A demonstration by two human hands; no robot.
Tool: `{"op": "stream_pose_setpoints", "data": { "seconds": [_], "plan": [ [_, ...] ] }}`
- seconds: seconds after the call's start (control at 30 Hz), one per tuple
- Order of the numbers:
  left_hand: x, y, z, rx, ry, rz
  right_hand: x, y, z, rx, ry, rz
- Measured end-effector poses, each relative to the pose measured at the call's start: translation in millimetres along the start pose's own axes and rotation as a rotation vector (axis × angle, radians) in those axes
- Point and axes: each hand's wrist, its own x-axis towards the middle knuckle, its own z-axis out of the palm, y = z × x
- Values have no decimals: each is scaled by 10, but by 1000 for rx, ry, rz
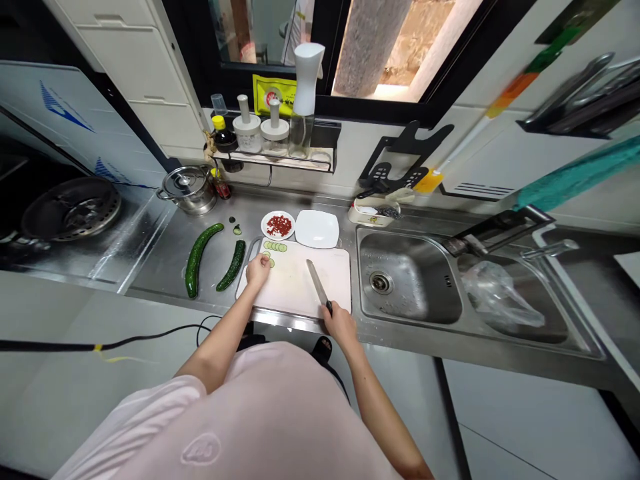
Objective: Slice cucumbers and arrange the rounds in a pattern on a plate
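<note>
My left hand (258, 269) is over the left side of the white cutting board (295, 293), its fingers pinched at a thin cucumber slice (271, 263). Just beyond lies a row of overlapping cucumber slices (276, 247) at the board's upper left. Gripped by its black handle in my right hand (341, 325) is a kitchen knife (317, 283), its blade pointing away over the board's right half. Left of the board lie a cut cucumber (231, 267) and a longer whole cucumber (202, 259), with small cut-off ends (237, 229) behind them.
Behind the board stand a plate of chopped red pieces (279, 226) and a white square plate (317, 229). A lidded steel pot (187, 189) is at the back left, with a wok (70, 208) farther left. The sink (410, 287) adjoins on the right; a seasoning rack (280, 157) hangs above.
</note>
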Motion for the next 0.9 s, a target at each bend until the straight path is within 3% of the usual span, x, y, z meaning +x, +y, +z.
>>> {"op": "stream_pose_setpoints", "data": {
  "seconds": [0.2, 0.47, 0.9],
  "plan": [
    [34, -21, -123, 59, 64, -42, -2, -18, -15, -2, -10, 0],
    [-16, 87, -220, 134, 32, -74, 1, -26, -8, -5, -7, 7],
    [-21, 8, -178, 207, 41, -33, -12, -43, -35, 1, -33, 24]
  ]
}}
